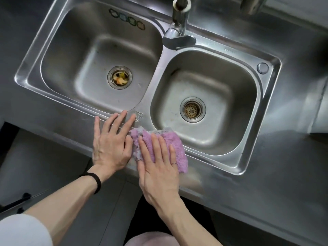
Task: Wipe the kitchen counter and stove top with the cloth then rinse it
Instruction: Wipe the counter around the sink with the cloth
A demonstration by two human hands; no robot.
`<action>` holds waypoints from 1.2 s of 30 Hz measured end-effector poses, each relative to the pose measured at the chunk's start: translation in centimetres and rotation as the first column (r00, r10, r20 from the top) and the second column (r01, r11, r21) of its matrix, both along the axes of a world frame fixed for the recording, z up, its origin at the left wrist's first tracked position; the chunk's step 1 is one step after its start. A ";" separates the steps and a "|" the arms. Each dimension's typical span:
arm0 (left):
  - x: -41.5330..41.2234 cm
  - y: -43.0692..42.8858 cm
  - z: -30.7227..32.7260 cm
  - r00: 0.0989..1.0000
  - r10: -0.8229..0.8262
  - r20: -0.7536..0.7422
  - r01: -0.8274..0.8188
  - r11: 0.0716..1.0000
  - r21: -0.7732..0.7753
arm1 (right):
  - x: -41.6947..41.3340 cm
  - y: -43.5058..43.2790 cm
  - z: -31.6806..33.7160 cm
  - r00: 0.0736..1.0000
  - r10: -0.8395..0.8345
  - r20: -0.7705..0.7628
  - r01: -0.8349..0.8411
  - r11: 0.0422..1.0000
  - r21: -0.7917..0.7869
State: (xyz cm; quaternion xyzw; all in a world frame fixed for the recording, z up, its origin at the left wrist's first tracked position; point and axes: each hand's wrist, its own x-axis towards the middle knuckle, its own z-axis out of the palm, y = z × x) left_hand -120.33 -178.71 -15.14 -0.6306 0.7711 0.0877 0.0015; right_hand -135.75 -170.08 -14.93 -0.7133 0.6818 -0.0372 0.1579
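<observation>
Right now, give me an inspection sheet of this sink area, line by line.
Surface: steel counter around a double sink; front rim looks dull, perhaps wet.
Job's things: pink cloth lies flat on the front rim, one edge over the right basin.
Clutter: food scraps in the left basin's drain strainer; right drain shows none.
Grip: right hand pressed flat on the cloth; left hand flat on the rim beside it, holding nothing.
Cables: nothing seen.
Surroundings: faucet between the basins, no water seen running; stove top not in view.
</observation>
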 end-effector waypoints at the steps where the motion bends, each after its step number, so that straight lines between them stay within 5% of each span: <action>1: -0.1 0.0 0.0 1.000 0.003 -0.001 -0.003 1.000 0.001 | -1.2 0.7 0.1 1.000 -0.019 -0.004 0.019 1.000 0.002; 9: -0.2 0.0 0.1 1.000 0.009 -0.001 -0.009 1.000 0.002 | -12.4 7.1 1.0 0.979 -0.155 -0.133 0.165 0.984 0.063; 13: -0.1 0.0 -0.1 1.000 0.008 0.001 -0.008 1.000 -0.014 | -8.1 5.9 1.1 0.953 -0.269 -0.141 0.277 0.960 0.039; 17: -0.3 0.0 -0.1 1.000 0.015 -0.021 -0.015 0.999 -0.030 | 0.6 1.9 1.4 0.997 -0.038 -0.064 0.042 0.997 0.062; 21: -0.1 -0.1 -0.1 1.000 0.009 -0.022 -0.009 0.999 -0.036 | 3.6 -0.3 1.0 0.999 -0.052 -0.013 0.052 0.996 0.066; 25: -0.5 0.0 0.3 1.000 0.016 -0.012 -0.016 1.000 0.021 | -0.4 2.2 0.3 0.999 0.038 -0.009 -0.038 0.999 0.004; 36: -14.1 5.9 1.7 0.984 -0.005 -0.180 0.034 0.987 0.159 | -17.6 13.5 0.6 0.965 -0.212 -0.157 0.222 0.974 0.047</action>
